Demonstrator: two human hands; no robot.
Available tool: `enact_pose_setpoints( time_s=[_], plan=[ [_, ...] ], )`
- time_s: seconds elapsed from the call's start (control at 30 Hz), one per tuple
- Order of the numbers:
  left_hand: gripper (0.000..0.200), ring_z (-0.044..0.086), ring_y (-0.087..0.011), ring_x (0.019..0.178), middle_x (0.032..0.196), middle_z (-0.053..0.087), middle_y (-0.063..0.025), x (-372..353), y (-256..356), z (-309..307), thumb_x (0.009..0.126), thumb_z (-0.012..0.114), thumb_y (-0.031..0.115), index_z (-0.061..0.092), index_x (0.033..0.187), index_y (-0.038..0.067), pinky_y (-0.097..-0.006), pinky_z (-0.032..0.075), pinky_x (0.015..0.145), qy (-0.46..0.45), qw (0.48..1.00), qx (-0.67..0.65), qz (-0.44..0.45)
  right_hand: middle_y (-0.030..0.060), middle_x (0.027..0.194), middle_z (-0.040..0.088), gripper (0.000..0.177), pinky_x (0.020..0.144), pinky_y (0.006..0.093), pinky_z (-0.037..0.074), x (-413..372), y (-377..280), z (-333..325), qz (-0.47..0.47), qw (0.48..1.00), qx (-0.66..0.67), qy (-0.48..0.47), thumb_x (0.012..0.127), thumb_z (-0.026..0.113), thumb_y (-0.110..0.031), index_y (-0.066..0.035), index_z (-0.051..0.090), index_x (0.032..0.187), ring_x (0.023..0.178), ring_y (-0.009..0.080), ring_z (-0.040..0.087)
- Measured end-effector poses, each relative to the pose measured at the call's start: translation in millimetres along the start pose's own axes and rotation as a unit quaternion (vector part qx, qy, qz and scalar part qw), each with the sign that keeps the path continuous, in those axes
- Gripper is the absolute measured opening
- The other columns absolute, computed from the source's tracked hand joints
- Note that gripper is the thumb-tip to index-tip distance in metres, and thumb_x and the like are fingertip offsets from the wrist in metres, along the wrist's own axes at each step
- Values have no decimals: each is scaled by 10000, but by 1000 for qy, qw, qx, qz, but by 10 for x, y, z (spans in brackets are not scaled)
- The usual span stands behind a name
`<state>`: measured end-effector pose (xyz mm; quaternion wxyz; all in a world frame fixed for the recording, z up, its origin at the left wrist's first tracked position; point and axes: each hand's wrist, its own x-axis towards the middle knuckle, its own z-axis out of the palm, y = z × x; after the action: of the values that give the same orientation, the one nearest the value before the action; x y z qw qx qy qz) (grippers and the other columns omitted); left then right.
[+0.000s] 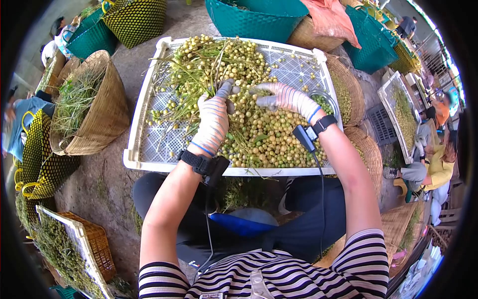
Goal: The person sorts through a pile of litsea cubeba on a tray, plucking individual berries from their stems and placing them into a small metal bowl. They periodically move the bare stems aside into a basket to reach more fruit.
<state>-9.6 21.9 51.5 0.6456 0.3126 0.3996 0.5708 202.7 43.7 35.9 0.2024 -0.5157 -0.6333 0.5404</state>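
A white plastic tray with a lattice bottom stands before my knees, piled with small round yellow-green fruits and thin green stems. My left hand, in a striped glove with grey fingertips, is closed round a bunch of stems over the middle of the pile. To its right, my right hand, gloved alike, hovers over the fruits with its fingers stretched toward the left hand, thumb apart. A round metal-rimmed bowl with green fruits sits partly behind my right wrist.
A wicker basket of stems stands left, near yellow-and-black woven baskets. Teal baskets stand beyond the tray. Wicker baskets adjoin the tray's right side. Another loaded tray and a seated person are farther right.
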Motion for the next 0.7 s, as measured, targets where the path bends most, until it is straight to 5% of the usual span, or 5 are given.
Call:
enact_pose_setpoints(
  time_s=[0.17,0.27,0.37,0.53,0.7],
  plan=[
    [169,402,-111,368,690,648,-53,-16,51,-35,782,665,163,607,854,22,-245,318,357,-14,1000,-5,18,76,741,623,439,504,302,458,-30,-65,-9,-5,995,97,-10,793,660,-345,-85,584,1138,543,159,565],
    [163,400,-103,367,689,648,-50,-62,-23,-15,792,652,156,621,875,20,-238,314,354,-19,1000,17,17,206,916,636,495,742,429,487,-115,-391,85,14,884,-466,42,843,509,-465,-12,630,1001,859,316,629],
    [143,400,-96,369,687,649,-45,-81,-1,-9,801,639,144,635,883,26,-230,314,358,-20,1000,17,16,201,878,644,419,773,437,478,-26,-288,69,146,778,-611,8,850,504,-430,-61,650,985,866,312,629],
    [169,413,-94,384,691,651,-42,-13,187,-92,801,644,159,638,890,16,-231,333,367,8,999,2,34,189,1358,358,639,972,408,361,-164,-92,18,38,806,-582,105,782,643,-267,-109,356,1330,1186,323,439],
    [207,442,-99,411,721,657,-48,-16,187,-103,814,637,185,649,928,14,-241,367,384,-10,997,-65,-37,149,1195,534,523,922,351,408,136,-107,217,-175,953,-225,105,780,669,-300,-99,501,1233,1087,223,527]
  ],
)
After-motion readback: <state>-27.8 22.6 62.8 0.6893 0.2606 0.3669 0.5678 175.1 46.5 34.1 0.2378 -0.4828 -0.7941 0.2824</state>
